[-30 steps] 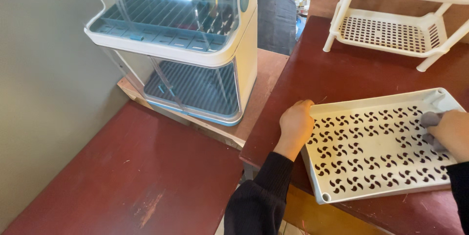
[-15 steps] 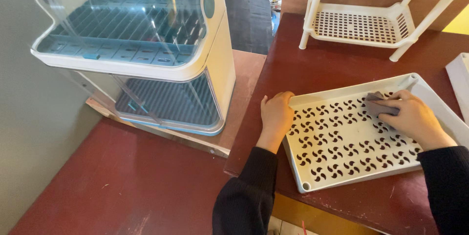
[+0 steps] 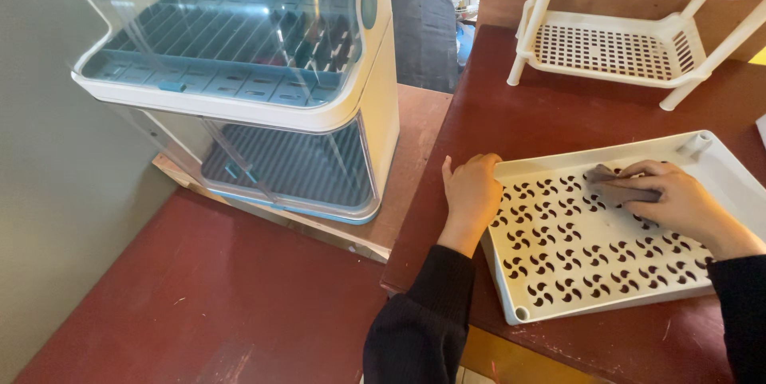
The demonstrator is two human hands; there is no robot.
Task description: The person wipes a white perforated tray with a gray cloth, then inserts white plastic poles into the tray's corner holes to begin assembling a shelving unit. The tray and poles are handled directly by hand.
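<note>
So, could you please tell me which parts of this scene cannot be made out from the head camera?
- Grey cloth: mostly covered by the right hand; its full shape is hidden.
- White perforated tray: its near left edge lies under the left hand.
- White shelf rack: cut off by the top and right frame edges.
- Dish drying cabinet: its top is cropped, and reflections on the clear cover blur the inside.

There are no boxes, packs, labels, signs or screens to see near either hand.
</note>
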